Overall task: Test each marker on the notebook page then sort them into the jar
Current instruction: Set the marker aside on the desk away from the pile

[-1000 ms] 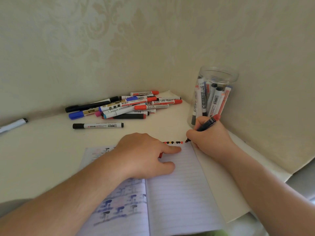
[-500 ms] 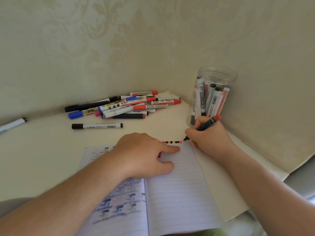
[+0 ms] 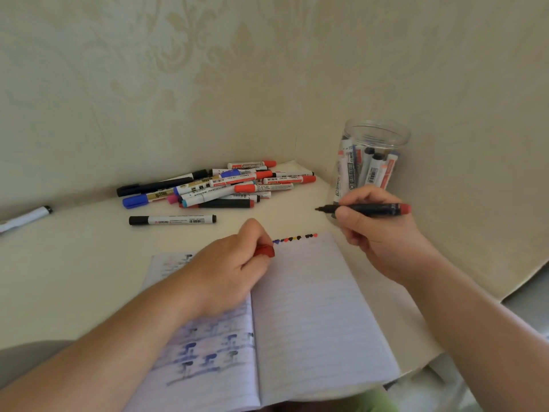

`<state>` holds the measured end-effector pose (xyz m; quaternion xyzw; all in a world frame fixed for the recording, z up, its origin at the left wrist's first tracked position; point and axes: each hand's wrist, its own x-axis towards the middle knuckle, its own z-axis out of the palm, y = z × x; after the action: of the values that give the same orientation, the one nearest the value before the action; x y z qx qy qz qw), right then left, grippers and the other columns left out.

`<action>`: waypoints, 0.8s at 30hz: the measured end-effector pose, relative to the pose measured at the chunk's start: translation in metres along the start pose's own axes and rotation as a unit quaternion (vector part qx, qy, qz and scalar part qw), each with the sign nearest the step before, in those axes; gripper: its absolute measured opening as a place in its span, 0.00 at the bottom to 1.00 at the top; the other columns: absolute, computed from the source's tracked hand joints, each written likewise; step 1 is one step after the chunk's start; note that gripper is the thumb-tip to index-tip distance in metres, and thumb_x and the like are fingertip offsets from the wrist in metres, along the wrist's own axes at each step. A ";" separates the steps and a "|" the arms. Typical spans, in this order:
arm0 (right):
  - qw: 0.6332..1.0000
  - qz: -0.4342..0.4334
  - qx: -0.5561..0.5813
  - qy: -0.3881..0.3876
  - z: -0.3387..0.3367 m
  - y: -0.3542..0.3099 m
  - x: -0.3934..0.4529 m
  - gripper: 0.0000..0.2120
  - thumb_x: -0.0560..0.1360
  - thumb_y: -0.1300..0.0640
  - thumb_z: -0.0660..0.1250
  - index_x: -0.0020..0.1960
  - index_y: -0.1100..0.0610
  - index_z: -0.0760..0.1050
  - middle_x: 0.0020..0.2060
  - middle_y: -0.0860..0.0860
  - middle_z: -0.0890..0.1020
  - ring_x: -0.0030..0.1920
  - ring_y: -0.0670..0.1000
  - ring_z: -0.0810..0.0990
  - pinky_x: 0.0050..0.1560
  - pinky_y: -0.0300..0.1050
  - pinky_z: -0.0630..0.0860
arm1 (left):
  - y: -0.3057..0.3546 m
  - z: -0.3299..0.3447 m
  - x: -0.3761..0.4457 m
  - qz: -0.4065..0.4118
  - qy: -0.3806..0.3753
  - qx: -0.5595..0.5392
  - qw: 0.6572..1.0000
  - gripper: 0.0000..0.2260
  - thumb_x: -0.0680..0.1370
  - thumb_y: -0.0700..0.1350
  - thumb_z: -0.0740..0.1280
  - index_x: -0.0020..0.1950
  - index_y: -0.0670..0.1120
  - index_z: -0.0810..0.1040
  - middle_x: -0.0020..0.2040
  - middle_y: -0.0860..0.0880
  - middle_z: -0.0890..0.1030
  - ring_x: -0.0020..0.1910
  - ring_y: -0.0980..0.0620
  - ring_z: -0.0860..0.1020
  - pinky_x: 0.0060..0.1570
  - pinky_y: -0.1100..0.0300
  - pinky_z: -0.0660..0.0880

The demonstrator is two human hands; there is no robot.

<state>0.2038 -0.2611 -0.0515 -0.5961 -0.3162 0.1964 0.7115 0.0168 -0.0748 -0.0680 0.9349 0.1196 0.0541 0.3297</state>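
Closest in, the notebook [image 3: 312,316] lies open on the bench [image 3: 74,263], its right page blank but for a row of small coloured dots [image 3: 294,238] along the top edge. The left hand [image 3: 228,272] rests across the spine, fingers [image 3: 252,233] curled round a red cap [image 3: 265,251], pinching it at the fingertips.

Just beyond, the right hand [image 3: 377,227] holds the marker [image 3: 365,209] level above the bench, clear of the page, thumb and fingers wrapped round the dark barrel, bare tip pointing left and red end pointing right. So the test mark looks made, and the step in hand reads as capping.

How to do it well? Bring cap and tip together over the page rather than over the bench, so a stray touch lands on paper. Line the cap's mouth square with the tip before pushing; a slanted approach may smear ink on the fingers. Press until it seats fully, since a loose cap likely dries the marker out in storage.

Further back on the right, the jar [image 3: 374,135] stands in the corner, open-topped and already holding several markers upright. It looks fairly full, so the capped marker should probably go down into a gap, not be dropped on top.

Farthest left, the pile [image 3: 219,185] of untested markers waits against the wall, with one lone marker [image 3: 172,220] lying just before it and a stray [image 3: 26,217] well apart at the far left.
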 end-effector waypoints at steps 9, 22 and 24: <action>0.989 0.090 -0.054 -0.100 0.012 -0.011 -0.014 0.09 0.72 0.59 0.65 0.43 0.55 0.84 0.42 0.60 0.84 0.46 0.59 0.85 0.50 0.63 0.84 | -0.014 -0.001 0.004 -0.004 0.034 -0.091 0.995 0.04 0.85 0.51 0.62 0.58 0.60 0.71 0.52 0.59 0.81 0.54 0.60 0.78 0.61 0.49 0.76; 0.989 0.074 -0.097 -0.086 0.028 -0.003 -0.016 0.09 0.77 0.66 0.72 0.44 0.54 0.87 0.35 0.57 0.84 0.37 0.53 0.82 0.43 0.50 0.84 | -0.012 -0.001 0.003 0.004 0.038 -0.099 0.994 0.05 0.84 0.50 0.64 0.56 0.61 0.72 0.49 0.60 0.82 0.50 0.60 0.79 0.58 0.49 0.77; 0.985 0.051 -0.140 -0.090 0.027 -0.003 -0.013 0.09 0.77 0.65 0.73 0.47 0.51 0.87 0.34 0.54 0.83 0.36 0.52 0.81 0.41 0.47 0.83 | -0.012 -0.001 0.003 -0.001 0.049 -0.133 0.990 0.05 0.84 0.49 0.65 0.54 0.61 0.73 0.48 0.60 0.83 0.49 0.60 0.80 0.59 0.50 0.77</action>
<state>0.1756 -0.2513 -0.0495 -0.6852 -0.3723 0.2388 0.5787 0.0172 -0.0647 -0.0747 0.8789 0.1282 0.1153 0.4448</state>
